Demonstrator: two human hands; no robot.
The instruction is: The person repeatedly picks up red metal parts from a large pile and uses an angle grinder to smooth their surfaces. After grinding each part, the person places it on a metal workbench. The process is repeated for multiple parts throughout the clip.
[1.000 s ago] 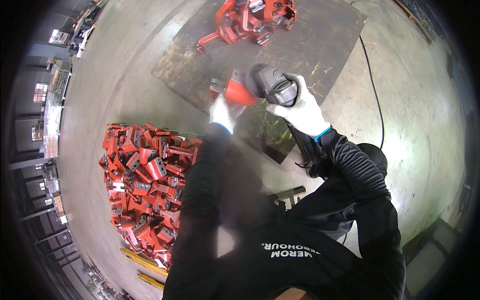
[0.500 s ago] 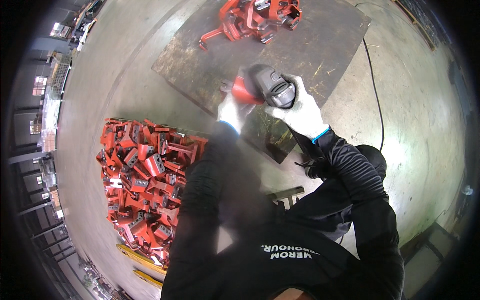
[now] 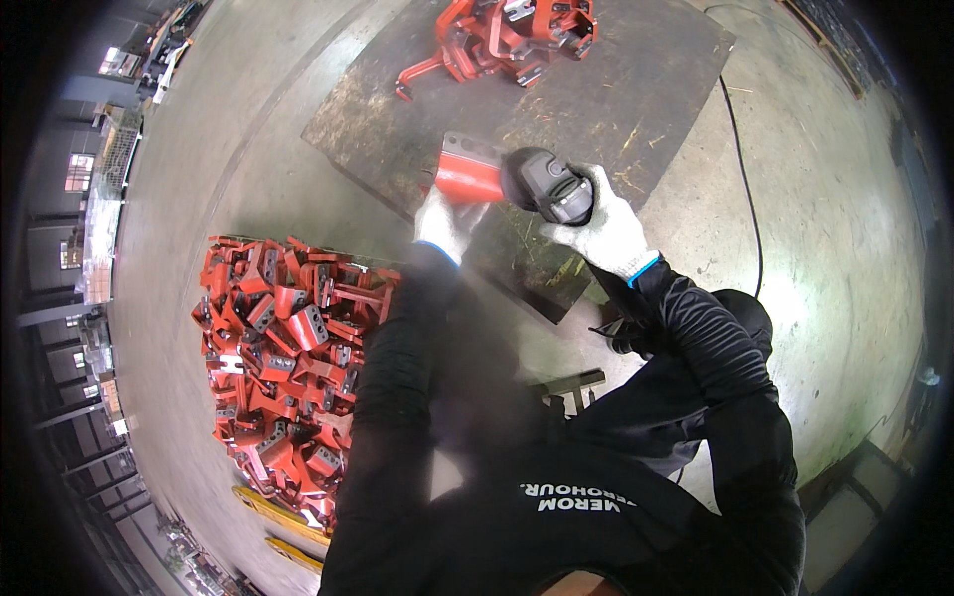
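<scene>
In a white glove with a blue cuff, my left hand (image 3: 444, 221) grips the lower end of a red metal bracket (image 3: 469, 177). A grey face with holes shows along the bracket's upper edge. My right hand (image 3: 608, 228), gloved the same way, is wrapped round a dark grey angle grinder (image 3: 553, 186). The grinder's disc side is close against the bracket's right end; whether they touch I cannot tell. Both are held above a dark metal plate table (image 3: 397, 124). At its far side lies a heap of finished-looking red brackets (image 3: 507, 40).
To my left stands a bin piled with red metal brackets (image 3: 283, 358), with yellow forks (image 3: 278, 512) at its near end. A black cable (image 3: 747, 189) runs over the floor on the right. Near my legs is a metal stand (image 3: 571, 385).
The bracket has moved slightly left and turned, so its holed grey face now shows. The grinder has shifted a little right, away from my left hand.
</scene>
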